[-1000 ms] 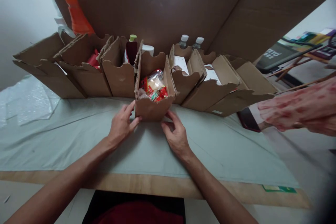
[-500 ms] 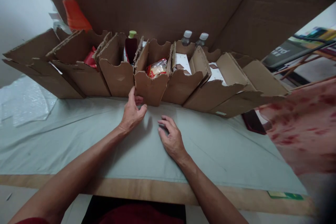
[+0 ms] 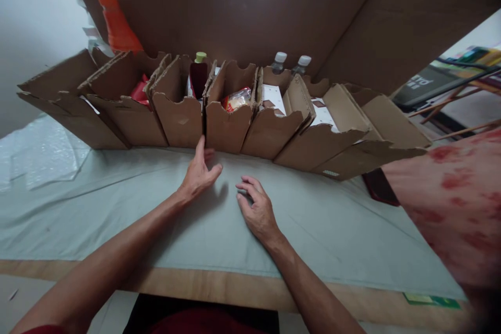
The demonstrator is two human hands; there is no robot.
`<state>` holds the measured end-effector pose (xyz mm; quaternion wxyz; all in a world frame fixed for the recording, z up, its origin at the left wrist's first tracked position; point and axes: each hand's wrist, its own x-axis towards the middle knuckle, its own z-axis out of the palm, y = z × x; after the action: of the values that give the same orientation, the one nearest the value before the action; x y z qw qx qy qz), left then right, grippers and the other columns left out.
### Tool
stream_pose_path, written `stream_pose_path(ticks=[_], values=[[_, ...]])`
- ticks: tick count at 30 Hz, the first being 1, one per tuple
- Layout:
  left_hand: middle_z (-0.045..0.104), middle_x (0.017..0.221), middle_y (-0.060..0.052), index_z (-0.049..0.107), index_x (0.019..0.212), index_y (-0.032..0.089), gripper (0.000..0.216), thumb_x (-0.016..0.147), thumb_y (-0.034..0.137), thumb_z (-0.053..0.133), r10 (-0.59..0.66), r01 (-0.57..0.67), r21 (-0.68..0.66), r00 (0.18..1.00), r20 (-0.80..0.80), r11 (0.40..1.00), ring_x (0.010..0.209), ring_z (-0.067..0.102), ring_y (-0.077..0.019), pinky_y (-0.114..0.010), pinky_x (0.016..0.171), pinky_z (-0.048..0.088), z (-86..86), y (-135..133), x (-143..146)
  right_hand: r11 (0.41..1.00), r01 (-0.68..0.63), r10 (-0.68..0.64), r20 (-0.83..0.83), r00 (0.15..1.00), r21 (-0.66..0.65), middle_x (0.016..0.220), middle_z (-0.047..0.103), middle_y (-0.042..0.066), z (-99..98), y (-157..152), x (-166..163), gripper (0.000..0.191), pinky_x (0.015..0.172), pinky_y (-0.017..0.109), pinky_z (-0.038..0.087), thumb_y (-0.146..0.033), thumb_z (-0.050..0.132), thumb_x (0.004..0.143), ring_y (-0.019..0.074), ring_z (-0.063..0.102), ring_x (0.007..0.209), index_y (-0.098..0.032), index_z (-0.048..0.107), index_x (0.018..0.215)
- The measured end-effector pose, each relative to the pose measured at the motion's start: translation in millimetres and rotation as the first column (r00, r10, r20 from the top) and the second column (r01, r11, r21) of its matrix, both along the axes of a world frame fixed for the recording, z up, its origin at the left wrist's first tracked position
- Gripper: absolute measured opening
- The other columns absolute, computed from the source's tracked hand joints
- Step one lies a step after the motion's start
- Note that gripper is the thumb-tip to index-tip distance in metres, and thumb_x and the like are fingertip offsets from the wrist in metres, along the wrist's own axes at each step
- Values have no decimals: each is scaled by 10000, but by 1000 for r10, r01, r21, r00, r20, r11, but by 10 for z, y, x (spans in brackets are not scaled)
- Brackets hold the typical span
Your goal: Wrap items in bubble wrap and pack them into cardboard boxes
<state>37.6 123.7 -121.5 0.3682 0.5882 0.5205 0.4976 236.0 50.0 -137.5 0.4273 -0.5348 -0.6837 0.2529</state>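
A tall brown cardboard panel (image 3: 274,15) stands at the back, with a tapering bright-orange bottle (image 3: 119,26) in front of its left part and two clear bottles with white caps (image 3: 278,64) farther right. A wrinkled pale green cloth (image 3: 332,240) covers most of the light wooden table (image 3: 219,284), bearing a crumpled sheet of transparent plastic (image 3: 55,154) on the left. On the right, a flat dark object with a reddish edge (image 3: 380,187) lies beside pink fabric with red blotches (image 3: 454,182). A flat green packet (image 3: 430,300) sits on the wooden front edge.
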Motion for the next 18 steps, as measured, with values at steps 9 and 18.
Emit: stream_pose_path(ticks=[9,18], values=[[719,1162,-126,613,1310,190,467,858,302,649,39,-38,-83,999,6,996,981,724,-229,-410,870,589,-23,-785,-538,972,-192,187,50,981,136,1014,744,27,1121,494,-452,360,819,305,561,-220,531,944,159,686,858,-240,627,1290],[710,1161,-110,623,1241,202,387,862,283,617,300,-305,45,950,90,951,953,713,-215,-359,809,583,38,-577,-683,987,-118,71,363,929,110,756,687,22,1577,1472,-1379,270,775,319,495,-102,550,901,180,639,714,-177,678,1126]])
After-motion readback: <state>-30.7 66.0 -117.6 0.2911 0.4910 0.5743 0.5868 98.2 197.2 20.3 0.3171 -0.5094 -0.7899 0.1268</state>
